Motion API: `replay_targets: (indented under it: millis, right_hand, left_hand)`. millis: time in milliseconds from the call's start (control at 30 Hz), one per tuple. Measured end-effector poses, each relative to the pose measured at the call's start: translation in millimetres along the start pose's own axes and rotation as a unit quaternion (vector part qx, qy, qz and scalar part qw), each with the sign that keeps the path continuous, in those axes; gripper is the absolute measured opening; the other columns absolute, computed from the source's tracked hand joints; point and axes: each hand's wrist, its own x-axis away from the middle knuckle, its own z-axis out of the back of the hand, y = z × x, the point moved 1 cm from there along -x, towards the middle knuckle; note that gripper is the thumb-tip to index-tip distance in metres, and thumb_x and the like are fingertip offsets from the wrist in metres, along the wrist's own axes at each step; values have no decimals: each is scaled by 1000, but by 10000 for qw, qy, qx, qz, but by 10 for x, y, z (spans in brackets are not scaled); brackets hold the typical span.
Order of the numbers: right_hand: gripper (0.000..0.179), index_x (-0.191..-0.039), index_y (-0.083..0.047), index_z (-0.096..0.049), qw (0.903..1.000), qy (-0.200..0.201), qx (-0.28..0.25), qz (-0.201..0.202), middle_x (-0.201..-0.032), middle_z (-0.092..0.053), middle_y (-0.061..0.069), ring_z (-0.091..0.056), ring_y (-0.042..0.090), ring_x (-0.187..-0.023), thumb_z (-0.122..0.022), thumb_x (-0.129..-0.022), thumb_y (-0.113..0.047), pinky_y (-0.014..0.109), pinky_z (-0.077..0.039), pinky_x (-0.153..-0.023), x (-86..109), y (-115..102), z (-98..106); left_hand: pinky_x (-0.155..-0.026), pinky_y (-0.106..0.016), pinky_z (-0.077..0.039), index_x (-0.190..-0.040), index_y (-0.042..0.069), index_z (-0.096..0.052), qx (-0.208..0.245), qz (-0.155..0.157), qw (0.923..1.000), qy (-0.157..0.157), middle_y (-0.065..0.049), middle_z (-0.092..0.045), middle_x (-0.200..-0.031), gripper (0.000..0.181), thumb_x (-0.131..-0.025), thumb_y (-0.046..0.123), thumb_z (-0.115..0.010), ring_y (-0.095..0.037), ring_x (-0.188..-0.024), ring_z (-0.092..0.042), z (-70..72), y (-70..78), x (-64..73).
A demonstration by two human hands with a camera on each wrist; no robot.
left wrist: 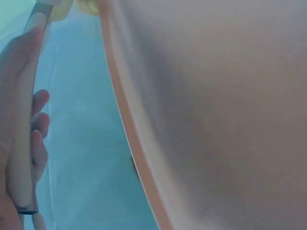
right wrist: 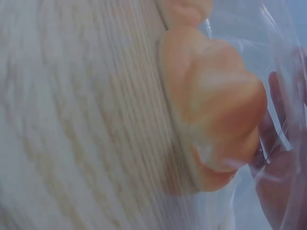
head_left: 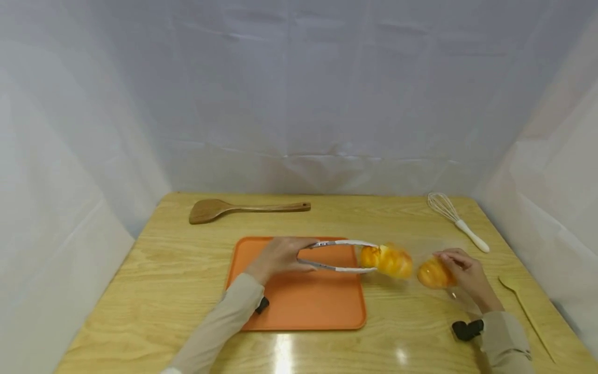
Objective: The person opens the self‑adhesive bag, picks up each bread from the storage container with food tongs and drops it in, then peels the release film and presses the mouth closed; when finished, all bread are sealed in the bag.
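My left hand [head_left: 279, 255] grips a pair of metal tongs [head_left: 348, 269] with white arms, over the right part of an orange tray [head_left: 303, 306]. The tong tips stand on either side of a golden bread roll [head_left: 370, 256], just past the tray's right edge. A longer twisted bread [head_left: 397, 263] adjoins it. Farther right, my right hand [head_left: 467, 272] pinches a clear plastic bag [right wrist: 273, 28]; another bread roll [head_left: 434, 274] lies by its fingertips. Close up in the right wrist view, a shiny bread roll [right wrist: 211, 105] rests low over the wood, with the film and my fingers beside it.
A wooden spatula [head_left: 210, 210] lies along the table's back left. At the back right is a whisk [head_left: 460, 223] with a white handle. A long wooden spoon [head_left: 525, 309] lies near the right edge, beyond my right forearm. White sheeting [head_left: 289, 104] stands behind the table and at both sides.
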Motion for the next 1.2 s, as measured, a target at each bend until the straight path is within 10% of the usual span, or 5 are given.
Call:
replay_targets:
  millis: [367,567,800,1000,1200]
  right_hand:
    - [22,-110,14,-65,9999,-105,-22,115,-105,-62,-24,-56,-9,-99,-50,-98,4,3,-45,-85,-16,8,0]
    - [22,-111,12,-66,9998,-62,165,-7,-104,-61,-25,-55,-10,-98,-51,-99,1,2,-43,-85,-8,4,-8]
    - [21,-110,13,-66,9999,147,30,33,-102,-63,-22,-56,-7,-96,-52,-98,3,3,-45,-83,15,-12,-68]
    - [19,-108,16,-64,9983,405,-430,-12,-102,-65,-20,-57,-5,-97,-52,-96,6,4,-46,-82,21,-10,-107]
    - [21,-110,15,-64,9974,430,-565,-112,-104,-64,-19,-56,-6,-98,-51,-98,4,5,-47,-83,31,1,-129]
  left_hand:
    - [-73,-25,-58,-114,3,-69,-623,-520,9957,452,-7,-75,-104,65,-62,37,-90,-15,-85,-72,10,-46,-27]
    - [-70,-23,-58,-117,7,-69,-319,-354,9988,106,-4,-76,-102,62,-66,36,-89,-13,-81,-72,-16,-21,-27]
    - [-56,-16,-47,-118,12,-68,520,366,9958,-653,-1,-75,-93,54,-73,37,-85,-5,-58,-56,-150,146,-80]
    - [-59,-17,-43,-124,11,-65,1114,1426,9746,-1318,-2,-75,-98,58,-77,40,-82,-2,-58,-43,-196,288,-123]
    - [-61,-20,-46,-124,10,-65,1358,1788,9591,-1725,-2,-74,-97,58,-77,41,-81,-5,-64,-52,-171,342,-189]
